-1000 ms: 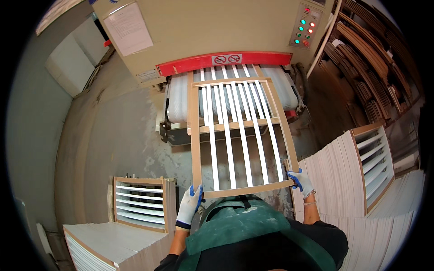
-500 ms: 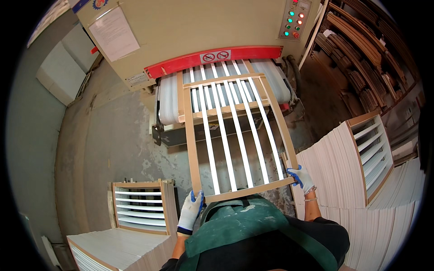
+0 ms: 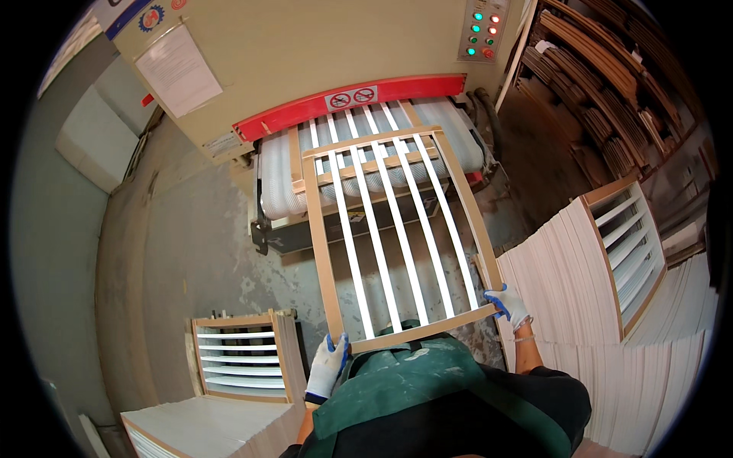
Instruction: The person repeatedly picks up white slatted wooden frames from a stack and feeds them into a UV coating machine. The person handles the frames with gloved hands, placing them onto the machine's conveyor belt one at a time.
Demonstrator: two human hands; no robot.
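While its far end is held over a beige machine's conveyor, a rectangular frame of tan rails and five long white slats (image 3: 322,252) is gripped at its two near corners. The near left corner is held by the left hand (image 3: 326,368), covered by a white glove with blue-coated fingers, which are closed on the rail. The near right corner is clasped by the right hand (image 3: 510,303), gloved likewise, with its fingers curled around the edge. The near rail is held just in front of a dark green apron (image 3: 427,374).

Beneath the far end, a second tan frame with white slats (image 3: 295,156) is carried by a pale, ribbed-looking conveyor belt (image 3: 279,191), and its far part is hidden under a curved red bar (image 3: 282,114). Whether the two frames are touching cannot be told. Above the bar, a sheet of white paper (image 3: 179,69) and a grey control panel with lit green and red buttons (image 3: 483,34) are borne by the beige machine body (image 3: 305,53).

To the right, a long row of pale, tightly packed frames (image 3: 561,275) is stacked; at the lower left, another pale stack (image 3: 214,420) is seen.
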